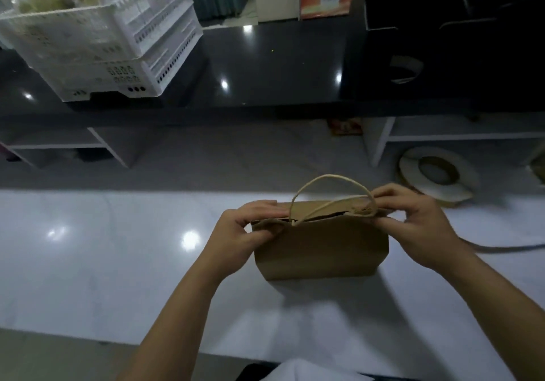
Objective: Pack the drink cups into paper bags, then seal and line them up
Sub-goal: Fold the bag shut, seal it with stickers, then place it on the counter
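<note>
A brown kraft paper bag (321,251) with two looped, twisted paper-cord handles (327,178) is being held upright on a glossy white desk (118,248), nearer the far edge than the near edge and a little right of the middle. The left end of the bag's top rim is being pinched by the left hand (244,233), thumb on the near wall and curled fingers over the far wall. The right end is being pinched in the same way by the right hand (418,224), close to where the handles are fixed. The mouth is being kept as a narrow dark slit, so whether a cup is inside cannot be told. The step in hand appears to be the closing of the bag before sealing. The next move probably calls for the two walls to be pressed flush and fastened. A large pale roll of tape (436,174) is lying by the desk's far edge, to the bag's right. The paper is looking stiff, smooth and uncreased.
</note>
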